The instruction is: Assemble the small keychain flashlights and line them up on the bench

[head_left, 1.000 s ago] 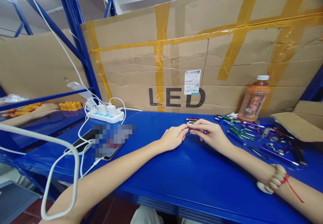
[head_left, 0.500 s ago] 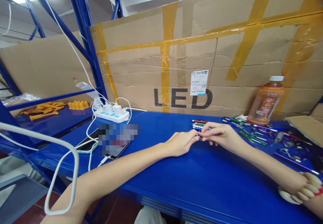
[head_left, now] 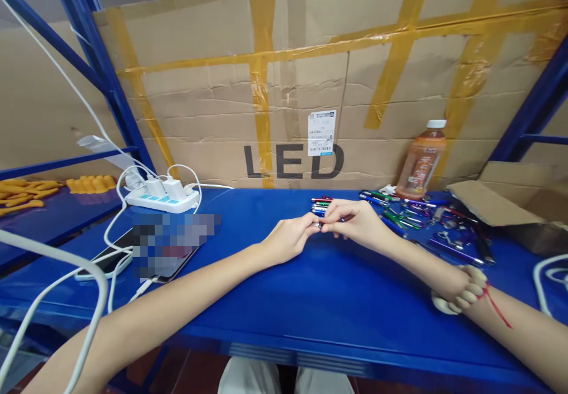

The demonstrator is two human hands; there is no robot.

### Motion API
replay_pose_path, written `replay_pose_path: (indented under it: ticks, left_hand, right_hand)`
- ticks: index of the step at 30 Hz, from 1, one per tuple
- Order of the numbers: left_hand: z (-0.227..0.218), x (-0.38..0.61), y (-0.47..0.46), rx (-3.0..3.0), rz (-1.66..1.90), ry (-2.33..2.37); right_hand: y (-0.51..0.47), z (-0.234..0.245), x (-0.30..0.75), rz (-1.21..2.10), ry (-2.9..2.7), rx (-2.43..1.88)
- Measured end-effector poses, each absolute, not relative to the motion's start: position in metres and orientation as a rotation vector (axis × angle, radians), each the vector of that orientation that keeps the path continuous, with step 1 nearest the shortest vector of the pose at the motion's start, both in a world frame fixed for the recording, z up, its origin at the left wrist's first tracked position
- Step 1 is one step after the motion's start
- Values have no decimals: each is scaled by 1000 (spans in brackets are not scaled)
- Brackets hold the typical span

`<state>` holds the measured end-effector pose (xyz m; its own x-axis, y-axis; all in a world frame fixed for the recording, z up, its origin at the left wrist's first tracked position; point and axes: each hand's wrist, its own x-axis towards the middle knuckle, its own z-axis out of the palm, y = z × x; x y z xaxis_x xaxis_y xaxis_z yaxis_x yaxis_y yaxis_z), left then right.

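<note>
- Brown cardboard (head_left: 199, 104) with yellow tape stands like a big wall at the back.
- Under the arms is a shiny blue desk (head_left: 266, 317). Its flat top looks like a good place to rest both arms so they don't wobble.
- To the right, an open box (head_left: 492, 196) sits near a messy heap of pens (head_left: 406, 219). Elbows and sleeves should stay off that heap, or the pens may roll.
- Both hands meet over the desk. The left hand (head_left: 288, 237) pinches with its thumb and finger, and the right hand (head_left: 355, 222) pinches close against it.
- Just behind the fingers lies a little row of pens (head_left: 319, 208). A bump could mess it up, so small moves seem best.
- Tiniest is the small shiny thing (head_left: 318, 225) between the fingertips. Fingers hide most of it, so I can't tell what it is. One hand should hold it firm while the other works gently.
</note>
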<state>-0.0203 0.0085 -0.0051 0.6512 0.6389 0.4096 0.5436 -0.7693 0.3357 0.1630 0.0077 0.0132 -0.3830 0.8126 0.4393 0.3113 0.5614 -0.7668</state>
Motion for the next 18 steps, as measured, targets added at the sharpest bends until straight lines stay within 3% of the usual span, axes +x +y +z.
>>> replay_pose_path:
  ticks: [18]
  left_hand:
    - [-7, -18, 9, 2692, 941, 1117]
  right_hand:
    - [4, 0, 148, 846, -1681, -1166]
